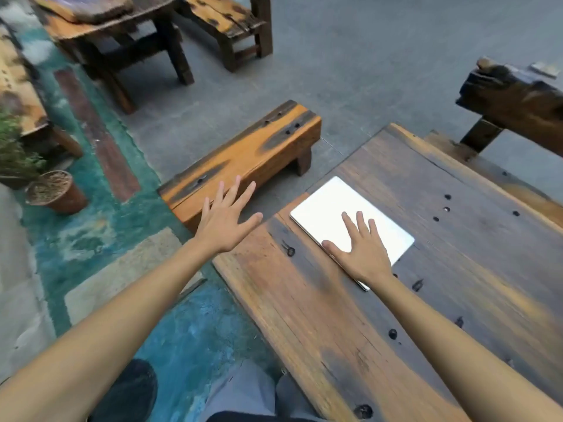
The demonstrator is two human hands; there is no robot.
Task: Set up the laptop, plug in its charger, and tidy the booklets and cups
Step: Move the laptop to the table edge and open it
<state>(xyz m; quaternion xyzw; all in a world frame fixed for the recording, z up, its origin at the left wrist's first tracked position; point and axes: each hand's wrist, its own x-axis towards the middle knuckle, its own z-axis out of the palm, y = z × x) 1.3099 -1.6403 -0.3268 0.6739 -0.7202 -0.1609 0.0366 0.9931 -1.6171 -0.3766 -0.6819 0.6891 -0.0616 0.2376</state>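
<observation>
We see the laptop [347, 217], lid closed, lying flat on the wooden counter [457, 239] near its far left corner. The right hand [361, 251] rests palm down on the lid, fingers straight, thumb along the near edge; its grip is wide and holds nothing. The left hand [227, 219] hovers off the counter's left side above a low bench [243, 159], fingers spread, grip wide, empty.
</observation>
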